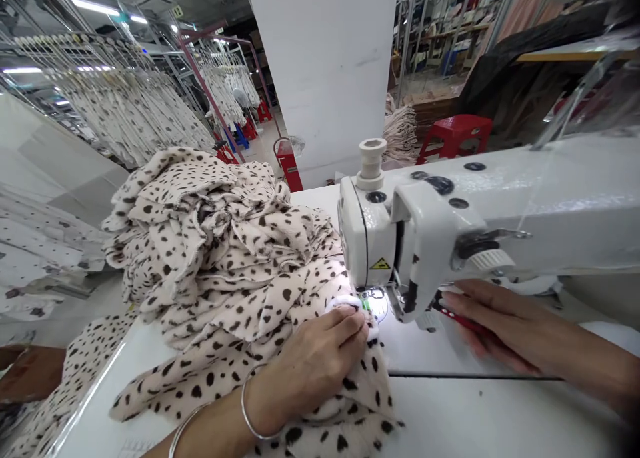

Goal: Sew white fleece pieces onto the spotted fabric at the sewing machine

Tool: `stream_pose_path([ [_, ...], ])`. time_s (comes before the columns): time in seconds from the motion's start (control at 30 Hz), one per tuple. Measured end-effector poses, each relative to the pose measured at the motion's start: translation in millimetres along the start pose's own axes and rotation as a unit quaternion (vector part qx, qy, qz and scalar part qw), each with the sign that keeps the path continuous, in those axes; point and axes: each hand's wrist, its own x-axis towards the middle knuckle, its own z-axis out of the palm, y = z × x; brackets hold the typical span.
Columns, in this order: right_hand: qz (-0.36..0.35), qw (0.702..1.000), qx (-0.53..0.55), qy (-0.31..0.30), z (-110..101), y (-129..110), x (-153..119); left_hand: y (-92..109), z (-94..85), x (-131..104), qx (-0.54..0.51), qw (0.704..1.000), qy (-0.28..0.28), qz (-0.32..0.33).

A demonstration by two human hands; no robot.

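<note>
At the bottom of the frame, two thin silver bangles [243,399] around the left forearm. Just beyond, near centre, the bare left hand [313,351], fingers bent and drawn together, pinching the white-trimmed edge of a plush cream cloth with dark spots [235,291]. At right, the bare right hand [505,315], fingers closed around a slim red-and-black tool [465,320], exact kind impossible to tell. Below both, a smooth white tabletop [465,418]. From centre to left, more of the cloth, heaped in loose folds beside a glossy white sewing machine [550,205]. Farther back, at upper centre, a broad white pillar [325,78]; right of it, a red plastic stool [457,133]; at upper left, hanging pale spotted garments [130,108].
</note>
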Motion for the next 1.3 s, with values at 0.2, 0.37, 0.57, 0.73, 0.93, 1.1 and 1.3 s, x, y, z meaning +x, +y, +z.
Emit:
stream_pose_path([
  [0.2,-0.131,0.982,-0.136,0.006,15,-2,-3,1,-1.4,-2,-0.009,1.0,-0.01,-0.013],
  [0.37,-0.257,0.915,-0.287,0.124,34,3,-7,1,-2.1,-1,-0.012,1.0,-0.007,-0.009],
  [0.57,-0.289,0.894,-0.297,0.171,42,-2,-5,0,-0.8,-1,-0.009,1.0,-0.009,-0.005],
  [0.73,-0.286,0.895,-0.31,0.148,48,-3,-1,2,-4.2,3,0.003,1.0,-0.005,0.001],
  [0.93,-0.276,0.879,-0.343,0.183,48,-11,2,3,-4.7,5,0.0,1.0,-0.012,-0.01],
  [1.1,-0.277,0.874,-0.351,0.189,47,-15,2,0,-2.1,5,-0.006,1.0,-0.002,-0.004],
  [1.3,-0.269,0.87,-0.357,0.207,46,-19,8,-7,2.5,6,0.014,1.0,-0.001,-0.003],
])
